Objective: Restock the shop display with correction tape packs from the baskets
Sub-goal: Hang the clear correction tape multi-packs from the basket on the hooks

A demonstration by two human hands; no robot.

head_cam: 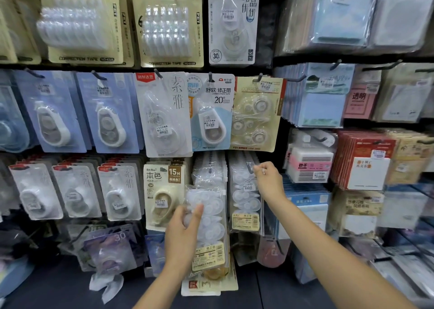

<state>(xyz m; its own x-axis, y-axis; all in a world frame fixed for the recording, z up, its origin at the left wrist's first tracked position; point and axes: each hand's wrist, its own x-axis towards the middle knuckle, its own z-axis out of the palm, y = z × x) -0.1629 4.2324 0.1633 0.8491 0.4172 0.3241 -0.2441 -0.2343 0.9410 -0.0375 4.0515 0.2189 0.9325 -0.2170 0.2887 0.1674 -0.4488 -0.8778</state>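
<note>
My left hand [182,233] grips a clear plastic bag of white correction tape refills [209,217], held upright in front of the lower display rows. To its right hangs a matching clear pack [245,191] on a peg. My right hand [267,179] is raised at that peg, fingers pinched together at the top corner of the hanging pack near the hook [250,167]. What the fingers pinch is too small to tell. No basket is in view.
The wall is packed with hanging correction tape cards: blue ones [110,113] at left, a beige 15M card [164,191] beside my left hand. Sticky notes and pads [324,102] fill the right-hand shelves. Loose packs [110,252] lie at the bottom.
</note>
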